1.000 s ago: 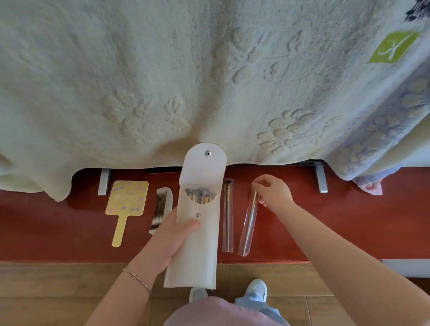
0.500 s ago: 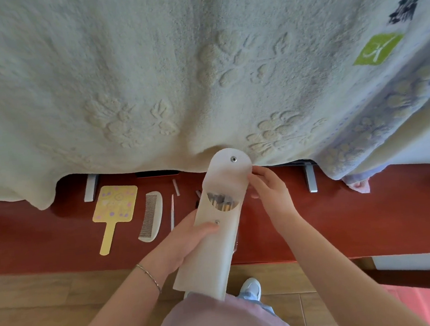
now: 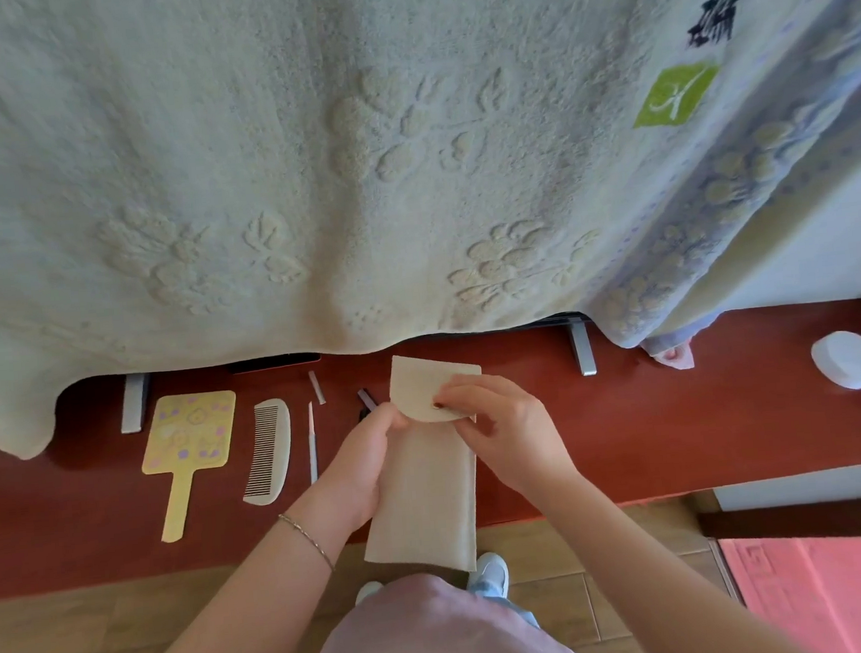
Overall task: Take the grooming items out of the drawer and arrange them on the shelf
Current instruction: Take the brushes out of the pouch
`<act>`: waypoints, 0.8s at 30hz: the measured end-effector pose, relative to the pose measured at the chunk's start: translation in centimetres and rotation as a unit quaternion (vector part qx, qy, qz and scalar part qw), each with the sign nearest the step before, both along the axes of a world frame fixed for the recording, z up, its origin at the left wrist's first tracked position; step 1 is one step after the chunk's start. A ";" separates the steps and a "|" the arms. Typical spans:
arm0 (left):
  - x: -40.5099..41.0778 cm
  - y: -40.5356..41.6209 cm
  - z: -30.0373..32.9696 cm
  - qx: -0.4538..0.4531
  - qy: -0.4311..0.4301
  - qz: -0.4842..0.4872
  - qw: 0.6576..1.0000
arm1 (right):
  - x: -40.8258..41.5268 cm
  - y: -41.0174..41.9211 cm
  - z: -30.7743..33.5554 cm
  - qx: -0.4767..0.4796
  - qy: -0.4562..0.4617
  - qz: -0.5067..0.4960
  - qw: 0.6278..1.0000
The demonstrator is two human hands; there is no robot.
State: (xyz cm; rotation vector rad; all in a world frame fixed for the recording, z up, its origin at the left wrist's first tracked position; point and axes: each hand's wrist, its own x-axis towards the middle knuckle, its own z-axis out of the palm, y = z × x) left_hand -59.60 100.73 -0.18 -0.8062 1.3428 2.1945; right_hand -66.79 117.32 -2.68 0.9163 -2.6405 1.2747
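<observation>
- Being closed over the red shelf [image 3: 684, 435], a pale pouch [image 3: 421, 502] is being held lengthwise near the shelf's near edge, with its lower end overhanging the wooden floor [image 3: 82, 637].
- The pouch's left side is being gripped by the left hand [image 3: 362, 465], its fingers wrapped around the body just below the flap.
- The rounded flap [image 3: 423, 394] is being pressed down by the right hand [image 3: 498, 424], whose fingers are closed on the flap's lower edge.
- For a clean closure, the flap is probably best pushed squarely onto its snap while the body is being braced from behind; whether the snap is engaged cannot be told.
- Already lying on the shelf to the left are a yellow hand mirror [image 3: 190, 438], a pale comb [image 3: 268, 452] and a thin stick [image 3: 312, 443], set side by side and apart.
- Two small pieces [image 3: 317, 386] are lying further back, and a white round lid [image 3: 851, 360] is sitting far right.
- A cream blanket [image 3: 301, 156] is hanging over the far part of the shelf, and a pink mat [image 3: 825, 594] is lying at the near right.
</observation>
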 end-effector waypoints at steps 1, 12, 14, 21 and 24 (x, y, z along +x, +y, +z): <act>-1.0 0.7 -0.2 -0.028 -0.020 0.010 0.999 | 0.1 0.0 -0.3 0.007 0.025 0.001 1.000; -1.9 1.1 -1.1 -0.077 0.059 0.005 0.995 | 0.7 -0.7 -0.6 0.021 0.014 0.011 1.000; -1.8 1.0 -0.9 -0.071 0.060 0.008 0.996 | 0.5 -0.6 -0.3 0.005 -0.019 0.015 1.000; -1.8 0.7 -1.5 -0.088 0.018 0.031 0.995 | 0.8 -0.6 0.0 -0.039 -0.114 0.007 0.993; -2.0 0.8 -1.7 -0.107 -0.005 0.056 0.993 | 0.9 -0.8 0.6 -0.131 -0.229 -0.044 0.964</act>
